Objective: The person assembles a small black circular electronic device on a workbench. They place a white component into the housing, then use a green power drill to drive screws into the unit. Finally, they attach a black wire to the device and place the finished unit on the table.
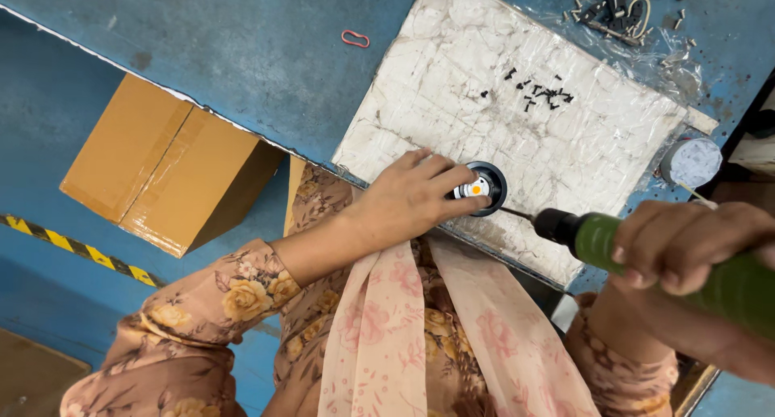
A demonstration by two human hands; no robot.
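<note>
- Left hand (pixel 408 197): grip pins the round part (pixel 482 188), centre frame, on the white board (pixel 517 134).
- Right hand (pixel 682 243): grip wraps the green driver (pixel 646 259); its bit touches the part.
- Loose screws (pixel 539 92) remain on the board; fastening appears under way.

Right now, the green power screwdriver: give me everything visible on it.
The green power screwdriver has a glossy green plastic-looking body, a black nose and a thin metal bit. It lies roughly level, pointing left. The right hand wraps its body, fingers over the top. The bit tip meets the rim of the small round black part, which the left hand holds down on the white board. The rear end is out of frame.
</note>
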